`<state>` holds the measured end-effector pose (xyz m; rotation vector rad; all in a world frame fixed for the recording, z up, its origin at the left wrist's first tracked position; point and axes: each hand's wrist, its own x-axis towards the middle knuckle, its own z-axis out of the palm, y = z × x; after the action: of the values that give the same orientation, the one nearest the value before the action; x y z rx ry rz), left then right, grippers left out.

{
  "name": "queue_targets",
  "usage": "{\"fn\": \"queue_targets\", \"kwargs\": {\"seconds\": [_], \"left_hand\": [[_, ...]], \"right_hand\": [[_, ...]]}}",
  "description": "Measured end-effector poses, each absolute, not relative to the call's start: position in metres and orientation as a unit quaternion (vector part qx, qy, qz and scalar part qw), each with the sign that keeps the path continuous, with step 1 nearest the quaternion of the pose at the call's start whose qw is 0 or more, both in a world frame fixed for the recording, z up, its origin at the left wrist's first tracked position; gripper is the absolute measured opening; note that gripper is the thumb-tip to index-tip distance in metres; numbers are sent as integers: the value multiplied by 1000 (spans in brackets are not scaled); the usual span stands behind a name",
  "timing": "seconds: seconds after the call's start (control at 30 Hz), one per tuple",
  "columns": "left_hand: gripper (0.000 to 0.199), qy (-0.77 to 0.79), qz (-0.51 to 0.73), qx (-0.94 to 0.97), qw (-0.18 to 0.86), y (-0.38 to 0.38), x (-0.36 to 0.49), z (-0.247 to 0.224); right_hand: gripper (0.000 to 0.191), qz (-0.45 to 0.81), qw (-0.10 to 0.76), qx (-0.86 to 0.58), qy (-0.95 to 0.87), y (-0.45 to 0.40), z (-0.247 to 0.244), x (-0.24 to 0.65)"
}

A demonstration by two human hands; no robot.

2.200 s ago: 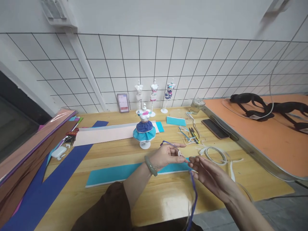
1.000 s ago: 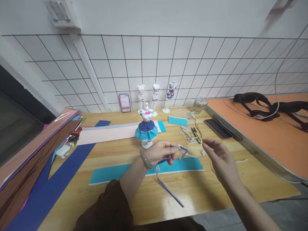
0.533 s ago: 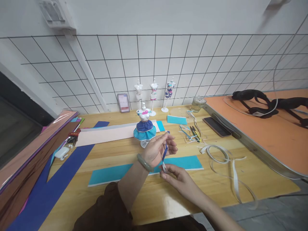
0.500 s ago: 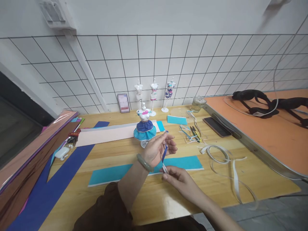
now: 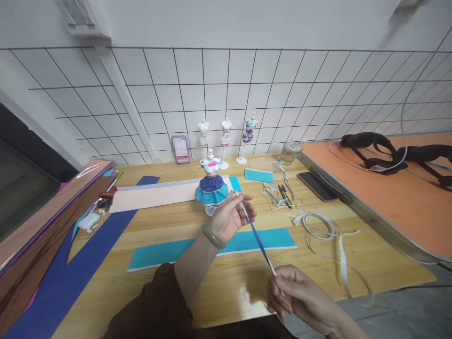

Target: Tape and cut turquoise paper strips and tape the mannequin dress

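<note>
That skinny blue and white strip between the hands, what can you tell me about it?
The strip is thin, flat and ribbon-like, dark blue in the middle and white toward both ends. It looks like fabric. It is pulled straight, slanting from the left hand down to the right hand, which pinches it. In this view, it crosses in front of the long turquoise piece.

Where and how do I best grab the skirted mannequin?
Probably by the slim neck of the mannequin, from above: it stands upright with the neck uppermost and uncovered, while the ruffled skirt flares out below and the left hand partly hides the base.
</note>
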<state>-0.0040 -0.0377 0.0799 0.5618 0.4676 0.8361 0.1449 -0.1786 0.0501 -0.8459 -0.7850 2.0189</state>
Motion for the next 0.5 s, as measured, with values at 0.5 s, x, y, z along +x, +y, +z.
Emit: {"fn": "queue_targets", "kwargs": {"seconds": [0.5], "left_hand": [[34, 329, 415, 549, 646, -56, 3, 90]], "right_hand": [[39, 536, 495, -511, -455, -125, 75, 128]]}}
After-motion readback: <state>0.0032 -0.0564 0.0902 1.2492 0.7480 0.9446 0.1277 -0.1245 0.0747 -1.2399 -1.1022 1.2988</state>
